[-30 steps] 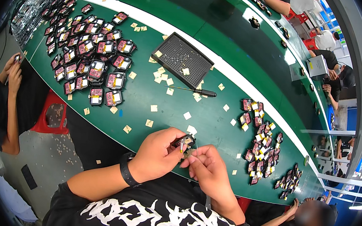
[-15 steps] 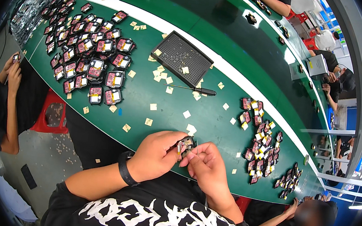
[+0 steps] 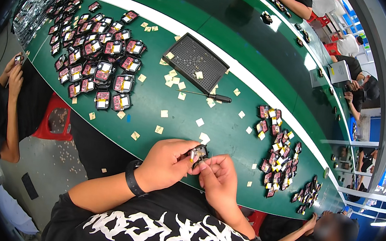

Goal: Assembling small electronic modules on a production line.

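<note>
My left hand point(image 3: 165, 162) is closed around a small black electronic device housing point(image 3: 201, 150) near the front edge of the table. A yellowish and silvery part shows on its inside. The fingers of my right hand point(image 3: 216, 173) pinch together right against the housing's right side. A thin, light sliver shows at those fingertips, too small to make out. Similar housings with red circuit boards and white-and-yellow parts lie in a large pile point(image 3: 103, 72) on the left and a smaller group point(image 3: 279, 152) on the right.
Beyond my hands lie a black perforated tray point(image 3: 179, 66) holding small bits and a screwdriver point(image 3: 219, 98). Small cream paper squares point(image 3: 159, 129) are scattered on the green table point(image 3: 181, 124). Another dark cluster point(image 3: 306, 193) sits at far right. Co-workers sit at both sides.
My right fingertips have shifted slightly at the housing, and the thin sliver there now shows less. My left hand keeps its hold. The view has moved only a little.
</note>
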{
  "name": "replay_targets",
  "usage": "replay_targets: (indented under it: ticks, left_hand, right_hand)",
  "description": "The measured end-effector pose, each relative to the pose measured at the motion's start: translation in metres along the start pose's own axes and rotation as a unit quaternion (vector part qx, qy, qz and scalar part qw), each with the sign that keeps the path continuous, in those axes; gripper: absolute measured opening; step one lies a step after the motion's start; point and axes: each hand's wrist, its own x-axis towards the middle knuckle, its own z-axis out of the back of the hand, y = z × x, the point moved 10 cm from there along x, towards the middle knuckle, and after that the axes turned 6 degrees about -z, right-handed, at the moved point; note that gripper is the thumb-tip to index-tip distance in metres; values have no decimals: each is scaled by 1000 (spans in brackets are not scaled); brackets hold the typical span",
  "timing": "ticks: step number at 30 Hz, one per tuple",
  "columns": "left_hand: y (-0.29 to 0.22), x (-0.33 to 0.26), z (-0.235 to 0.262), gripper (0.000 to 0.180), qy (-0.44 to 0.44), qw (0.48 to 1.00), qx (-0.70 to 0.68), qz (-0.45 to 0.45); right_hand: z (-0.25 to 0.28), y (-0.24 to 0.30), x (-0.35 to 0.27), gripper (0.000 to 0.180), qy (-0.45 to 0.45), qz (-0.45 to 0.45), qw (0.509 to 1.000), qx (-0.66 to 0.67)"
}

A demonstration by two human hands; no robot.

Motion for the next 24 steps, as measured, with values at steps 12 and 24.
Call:
replay_targets:
  ticks: [12,24]
  left_hand:
    - [-31,1,-4,28,2,970,226,-94]
    - [5,0,-6,23,63,992,-66,91]
  right_hand:
    - [2,51,6,16,-52,113,970,-211]
    - [19,36,11,10,-28,38,980,-193]
